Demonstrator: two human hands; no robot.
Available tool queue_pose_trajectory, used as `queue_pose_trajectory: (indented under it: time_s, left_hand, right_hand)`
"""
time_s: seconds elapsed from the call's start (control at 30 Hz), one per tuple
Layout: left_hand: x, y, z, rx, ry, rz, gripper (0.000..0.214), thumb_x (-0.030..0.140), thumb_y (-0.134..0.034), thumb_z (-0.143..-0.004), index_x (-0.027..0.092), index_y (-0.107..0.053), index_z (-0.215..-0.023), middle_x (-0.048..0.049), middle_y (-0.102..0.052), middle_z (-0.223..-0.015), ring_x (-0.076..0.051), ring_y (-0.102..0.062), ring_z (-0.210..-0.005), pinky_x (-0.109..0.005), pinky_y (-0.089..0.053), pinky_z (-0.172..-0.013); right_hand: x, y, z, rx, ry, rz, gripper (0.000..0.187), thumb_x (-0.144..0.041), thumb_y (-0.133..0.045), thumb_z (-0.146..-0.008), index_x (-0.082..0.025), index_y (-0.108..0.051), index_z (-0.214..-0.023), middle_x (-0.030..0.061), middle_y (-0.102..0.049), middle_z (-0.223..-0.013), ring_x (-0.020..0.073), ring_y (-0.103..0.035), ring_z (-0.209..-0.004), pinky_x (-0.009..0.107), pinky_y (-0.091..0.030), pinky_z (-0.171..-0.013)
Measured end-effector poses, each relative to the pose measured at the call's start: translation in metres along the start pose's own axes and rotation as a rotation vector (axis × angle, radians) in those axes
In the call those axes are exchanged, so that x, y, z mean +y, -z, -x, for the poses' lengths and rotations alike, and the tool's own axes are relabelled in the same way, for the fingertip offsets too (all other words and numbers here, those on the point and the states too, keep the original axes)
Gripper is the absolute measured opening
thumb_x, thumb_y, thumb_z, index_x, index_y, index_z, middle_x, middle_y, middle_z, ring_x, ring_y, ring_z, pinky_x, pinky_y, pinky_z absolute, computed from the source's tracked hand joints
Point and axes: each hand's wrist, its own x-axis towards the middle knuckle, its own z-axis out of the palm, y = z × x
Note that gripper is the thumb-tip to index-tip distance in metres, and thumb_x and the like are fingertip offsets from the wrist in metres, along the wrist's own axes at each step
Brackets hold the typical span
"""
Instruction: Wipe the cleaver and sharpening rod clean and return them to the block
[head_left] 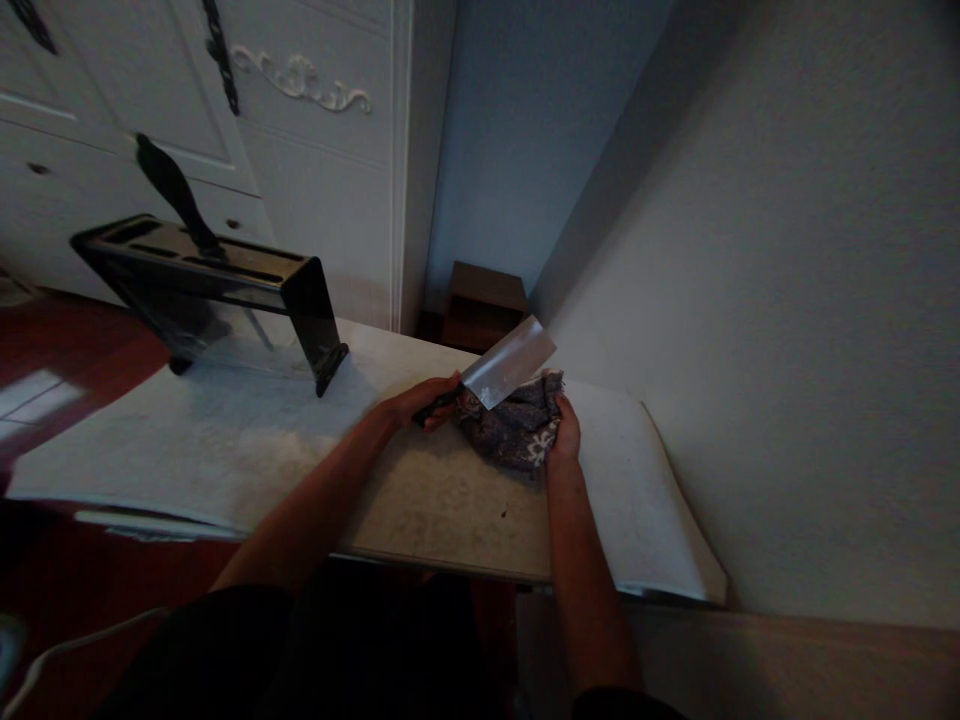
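Note:
My left hand (420,403) is closed round the dark handle of a cleaver (510,363), whose wide steel blade points up and to the right. My right hand (565,432) grips a crumpled grey patterned cloth (514,425) that lies under and against the blade. Both hands are over the pale table top (225,440), right of its middle.
A black knife block (225,285) stands at the table's far left with one dark knife handle (171,190) sticking up from it. White cabinet doors (315,150) are behind. A plain wall (750,300) runs along the right. A small brown box (484,300) sits on the floor beyond.

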Motion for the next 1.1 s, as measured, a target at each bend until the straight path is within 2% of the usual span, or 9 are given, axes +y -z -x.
queue_pose_trajectory:
  time_s: [0.13, 0.23, 0.4, 0.53, 0.63, 0.77, 0.9, 1.0, 1.1]
  left_hand:
    - [0.000, -0.014, -0.005, 0.078, -0.073, 0.029, 0.052, 0.061, -0.030, -0.092, 0.014, -0.051, -0.088, 0.0040, -0.038, -0.049, -0.010, -0.037, -0.034, -0.022, -0.030, -0.033]
    - [-0.005, -0.025, -0.013, 0.266, -0.204, -0.079, 0.039, 0.052, -0.039, -0.089, 0.014, -0.049, -0.087, 0.0033, -0.042, -0.053, -0.009, -0.037, -0.036, -0.022, -0.027, -0.035]
    - [-0.016, -0.030, -0.019, 0.587, -0.434, -0.595, 0.040, 0.053, -0.053, -0.085, 0.014, -0.053, -0.094, -0.0013, -0.056, -0.079, -0.011, -0.052, -0.069, -0.021, -0.041, -0.061]
    - [-0.018, -0.028, -0.015, 0.716, -0.371, -0.992, 0.045, 0.055, -0.051, -0.087, 0.016, -0.055, -0.109, -0.0058, -0.064, -0.096, -0.018, -0.059, -0.086, -0.027, -0.042, -0.077]
    - [-0.018, -0.026, -0.011, 0.715, -0.303, -1.256, 0.044, 0.052, -0.050, -0.088, 0.018, -0.057, -0.115, -0.0077, -0.066, -0.104, -0.022, -0.061, -0.094, -0.029, -0.041, -0.080]
    - [-0.020, -0.026, -0.012, 0.617, -0.253, -1.457, 0.040, 0.046, -0.054, -0.087, 0.024, -0.059, -0.120, -0.0063, -0.066, -0.112, -0.024, -0.063, -0.098, -0.030, -0.041, -0.078]
    - [-0.024, -0.029, -0.014, 0.536, -0.216, -1.605, 0.043, 0.047, -0.051, -0.089, 0.025, -0.057, -0.125, -0.0094, -0.067, -0.108, -0.027, -0.065, -0.091, -0.031, -0.041, -0.071]
    - [-0.024, -0.036, -0.013, 0.487, -0.227, -1.664, 0.047, 0.046, -0.049, -0.090, 0.026, -0.053, -0.132, -0.0111, -0.064, -0.116, -0.027, -0.064, -0.090, -0.032, -0.041, -0.068]
    - [-0.024, -0.046, -0.012, 0.415, -0.243, -1.663, 0.048, 0.045, -0.045, -0.092, 0.025, -0.051, -0.135, -0.0130, -0.064, -0.116, -0.026, -0.063, -0.091, -0.031, -0.041, -0.069]
  right_hand:
    - [0.001, -0.004, 0.003, -0.006, -0.136, -0.006, 0.035, -0.042, -0.056, -0.074, -0.015, -0.067, -0.093, 0.0061, -0.071, -0.087, 0.0224, -0.067, -0.087, 0.041, -0.052, -0.088]
    - [0.000, -0.002, 0.001, 0.031, -0.147, -0.025, 0.037, -0.043, -0.054, -0.075, -0.014, -0.067, -0.093, 0.0063, -0.071, -0.084, 0.0226, -0.067, -0.086, 0.042, -0.051, -0.090]
    - [-0.003, 0.000, 0.001, -0.060, -0.091, -0.130, 0.040, -0.046, -0.052, -0.078, -0.016, -0.067, -0.099, 0.0050, -0.070, -0.095, 0.0220, -0.066, -0.094, 0.042, -0.048, -0.095]
    - [-0.002, 0.002, -0.002, -0.029, 0.054, -0.136, 0.042, -0.045, -0.046, -0.081, -0.016, -0.067, -0.103, 0.0049, -0.069, -0.099, 0.0204, -0.063, -0.100, 0.040, -0.045, -0.099]
    - [-0.004, 0.010, -0.008, 0.056, 0.165, -0.049, 0.044, -0.047, -0.046, -0.081, -0.015, -0.064, -0.107, 0.0056, -0.068, -0.103, 0.0208, -0.061, -0.105, 0.042, -0.045, -0.100]
    - [-0.014, 0.020, -0.007, 0.280, 0.486, 0.121, 0.040, -0.043, -0.049, -0.081, -0.016, -0.060, -0.109, 0.0060, -0.063, -0.113, 0.0207, -0.058, -0.109, 0.044, -0.043, -0.101]
    - [-0.027, 0.012, 0.011, 0.475, 0.733, 0.278, 0.038, -0.042, -0.052, -0.085, -0.014, -0.061, -0.109, 0.0095, -0.062, -0.112, 0.0213, -0.059, -0.106, 0.041, -0.044, -0.099]
    - [-0.027, -0.001, 0.023, 0.473, 0.880, 0.406, 0.043, -0.042, -0.049, -0.089, -0.011, -0.060, -0.118, 0.0120, -0.061, -0.120, 0.0212, -0.057, -0.112, 0.039, -0.042, -0.102]
    - [-0.019, -0.008, 0.025, 0.323, 0.935, 0.609, 0.042, -0.039, -0.049, -0.090, -0.013, -0.061, -0.122, 0.0116, -0.057, -0.130, 0.0202, -0.051, -0.123, 0.040, -0.034, -0.110]
